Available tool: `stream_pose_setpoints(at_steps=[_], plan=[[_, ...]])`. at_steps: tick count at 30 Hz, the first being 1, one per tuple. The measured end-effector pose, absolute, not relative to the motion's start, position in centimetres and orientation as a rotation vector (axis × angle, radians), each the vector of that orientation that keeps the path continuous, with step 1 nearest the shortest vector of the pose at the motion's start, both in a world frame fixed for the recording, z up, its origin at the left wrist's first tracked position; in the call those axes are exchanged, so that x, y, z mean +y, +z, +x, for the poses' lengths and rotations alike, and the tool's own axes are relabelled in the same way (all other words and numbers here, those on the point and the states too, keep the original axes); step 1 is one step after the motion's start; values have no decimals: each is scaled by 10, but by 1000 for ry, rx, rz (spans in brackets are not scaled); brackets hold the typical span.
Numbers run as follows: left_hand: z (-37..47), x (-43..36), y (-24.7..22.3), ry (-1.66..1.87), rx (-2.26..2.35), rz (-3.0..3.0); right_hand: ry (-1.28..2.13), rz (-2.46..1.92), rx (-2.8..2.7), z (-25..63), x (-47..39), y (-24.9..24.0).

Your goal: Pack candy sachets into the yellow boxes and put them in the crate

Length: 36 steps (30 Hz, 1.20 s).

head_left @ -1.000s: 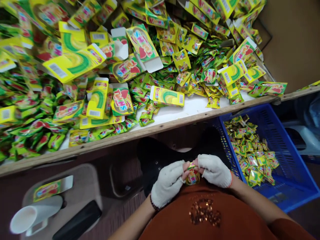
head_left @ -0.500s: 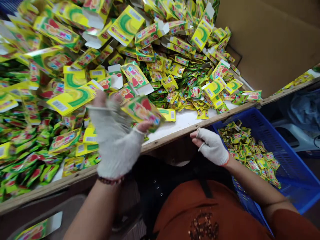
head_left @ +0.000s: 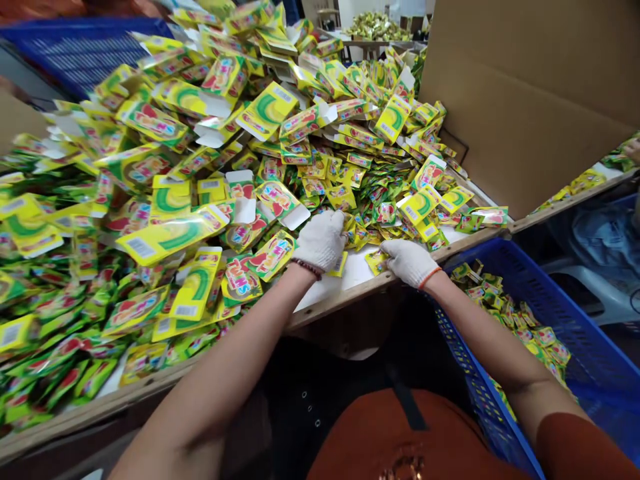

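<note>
My left hand [head_left: 320,241], in a white fingerless glove, reaches over the table edge to the small yellow sachets [head_left: 341,197]. Its fingers are curled and partly hidden, so what they hold cannot be made out. A yellow box [head_left: 339,265] lies partly under that hand. To its right, my right hand [head_left: 411,263], gloved the same way, pinches a small yellow sachet [head_left: 376,262] at the table's front edge. Several flat yellow-green cartons with fruit pictures, such as an open-flapped carton [head_left: 281,203], lie just beyond my left hand.
A high heap of cartons [head_left: 267,110] covers the table, with green packets [head_left: 65,347] at the left. The wooden edge [head_left: 345,297] runs along the front. A blue crate [head_left: 595,373] with sachets stands lower right. A cardboard sheet [head_left: 530,100] rises at the right; another blue crate [head_left: 100,50] stands behind.
My left hand has moved right and down to the sachets; the carton it held has left it and lies among the others. My right hand has come up onto the table edge, to a sachet.
</note>
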<state>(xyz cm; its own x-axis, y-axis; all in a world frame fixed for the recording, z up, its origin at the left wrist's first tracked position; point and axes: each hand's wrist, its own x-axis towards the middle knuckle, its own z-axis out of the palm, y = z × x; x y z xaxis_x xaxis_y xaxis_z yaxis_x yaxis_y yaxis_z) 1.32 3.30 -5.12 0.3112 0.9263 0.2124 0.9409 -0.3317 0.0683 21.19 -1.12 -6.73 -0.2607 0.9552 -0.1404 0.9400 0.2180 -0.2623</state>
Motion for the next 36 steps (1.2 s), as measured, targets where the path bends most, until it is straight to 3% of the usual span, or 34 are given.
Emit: stream_pose_setpoints(at_steps=[3,11,14,20,24,28,36], plan=[[16,38,-48,-137,-1808,-2451,525,-1814,-2420,209,-9,-75],[10,29,-52,-147,-1677,-2434,529,-1740,-2286,206,-9,-80],[0,29,-51,-631,-1762,-2431,589,-1661,-2186,207,-12,-83],[-5,-5,-47,-2115,-2066,-2366,900,-1288,-1686,210,-26,-85],[11,-44,-57,-2616,-2262,-2329,1102,-1141,-1369,196,-40,-82],[20,-76,-70,-2602,-2292,-2436,1177,-1074,-1353,185,-48,-81],[-4,-86,-66,-2022,-2695,-2842,1035,-1062,-1774,187,-61,-68]])
